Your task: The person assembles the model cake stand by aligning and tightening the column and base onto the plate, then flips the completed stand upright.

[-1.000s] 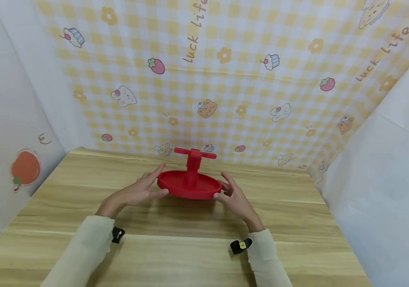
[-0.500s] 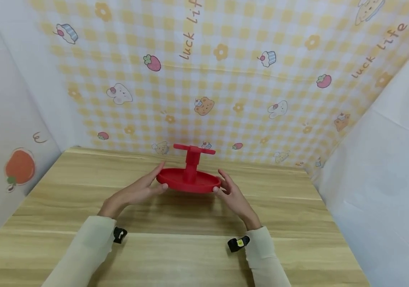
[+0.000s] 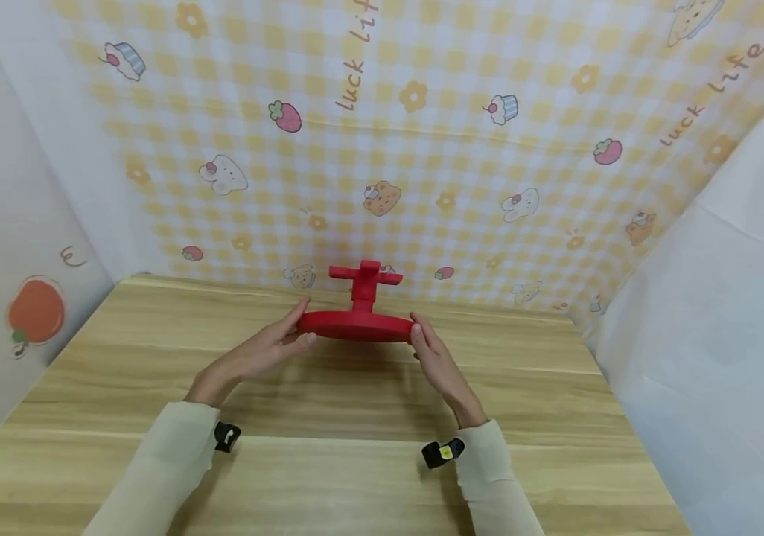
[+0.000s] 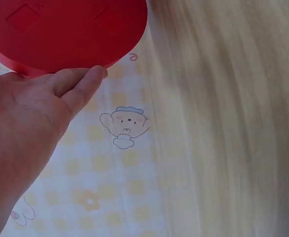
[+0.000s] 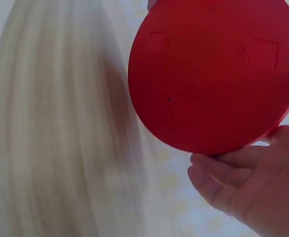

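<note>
Both hands hold a red round stand (image 3: 355, 327) by opposite sides of its disc, raised over the table. A central post with a crossbar (image 3: 365, 275) rises from its far side. My left hand (image 3: 255, 361) grips the left rim, fingers along the edge and thumb at the near side. On the right rim my right hand (image 3: 441, 366) has its thumb in front and fingers behind. The flat underside, seen in the left wrist view as a red disc (image 4: 70, 39) and in the right wrist view (image 5: 208, 84), bears shallow square marks with small numbers.
The wood-grain table (image 3: 328, 484) stretches beneath the hands. A yellow checked cloth (image 3: 449, 164) hangs behind it. White cloth walls close off the left side (image 3: 40, 201) and right side (image 3: 710, 335). Black wrist bands (image 3: 442, 452) sit at both sleeves.
The red stand has tipped so its near edge comes up and its underside turns toward me, hiding the dish's inside. The right thumb has shifted up along the rim; both hands keep hold.
</note>
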{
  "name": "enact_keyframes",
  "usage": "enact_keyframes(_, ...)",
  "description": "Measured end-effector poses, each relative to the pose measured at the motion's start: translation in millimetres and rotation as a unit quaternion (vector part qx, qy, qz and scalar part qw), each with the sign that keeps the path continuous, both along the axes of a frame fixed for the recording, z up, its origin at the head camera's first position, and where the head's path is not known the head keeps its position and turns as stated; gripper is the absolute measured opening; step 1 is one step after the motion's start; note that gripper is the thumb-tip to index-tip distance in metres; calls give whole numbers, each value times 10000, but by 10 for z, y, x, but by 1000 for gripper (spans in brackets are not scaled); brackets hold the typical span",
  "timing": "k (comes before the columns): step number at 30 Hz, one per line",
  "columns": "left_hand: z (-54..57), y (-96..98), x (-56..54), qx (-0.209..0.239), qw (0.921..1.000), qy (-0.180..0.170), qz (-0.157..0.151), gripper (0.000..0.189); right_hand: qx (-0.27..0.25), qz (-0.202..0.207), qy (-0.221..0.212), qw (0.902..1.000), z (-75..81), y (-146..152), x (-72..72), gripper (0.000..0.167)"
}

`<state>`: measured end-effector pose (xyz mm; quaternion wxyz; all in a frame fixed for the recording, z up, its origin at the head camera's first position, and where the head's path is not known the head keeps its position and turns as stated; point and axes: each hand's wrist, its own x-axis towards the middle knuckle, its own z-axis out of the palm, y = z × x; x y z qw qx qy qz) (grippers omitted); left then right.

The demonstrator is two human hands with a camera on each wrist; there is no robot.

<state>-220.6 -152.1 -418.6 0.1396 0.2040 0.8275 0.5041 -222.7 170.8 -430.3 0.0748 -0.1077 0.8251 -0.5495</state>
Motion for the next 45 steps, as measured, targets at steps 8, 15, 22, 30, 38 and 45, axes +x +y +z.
enact_keyframes(8,21,-60,-8,-180,9997,146,-56,92,-149,298,131,9994,-8,21,-58,63)
enact_keyframes(15,48,-146,-8,526,9984,-142,-117,96,-401,709,59,9967,3,39,-79,60)
enact_keyframes(22,56,-186,-23,883,9956,-170,-258,98,-672,500,-58,9965,-1,44,-80,58)
enact_keyframes(30,31,-206,54,1037,9936,-276,-341,93,-541,122,90,9984,25,-18,-66,46)
enact_keyframes(38,120,-229,-37,777,9963,-194,-311,80,-693,463,230,9963,93,30,-102,49)
enact_keyframes(45,161,-198,-37,461,9987,-153,-159,76,-671,1021,376,9918,95,80,-61,50)
